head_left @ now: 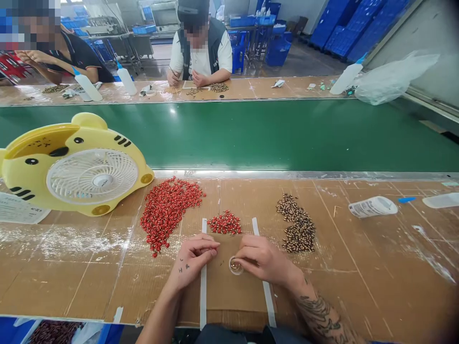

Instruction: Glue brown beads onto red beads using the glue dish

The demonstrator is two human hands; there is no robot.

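My left hand [193, 262] is closed in a pinch over the left side of a cardboard work sheet [233, 298]; whatever its fingertips hold is too small to make out. Opposite it, my right hand [263, 258] has its thumb and finger pressed together at the rim of a small clear round dish [235, 266]. Tiny bits lie inside the dish, and the right fingertips partly cover it. A small heap of red pieces with pale ends [225, 223] lies just beyond both hands, between two white tape strips [203, 286].
A larger red heap [168, 210] spreads left, a dark-and-gold heap [297, 227] right. A yellow tiger-faced fan [93, 174] stands far left; a white bottle [373, 207] lies right. Beyond runs a green conveyor belt [229, 134], with two people seated across it.
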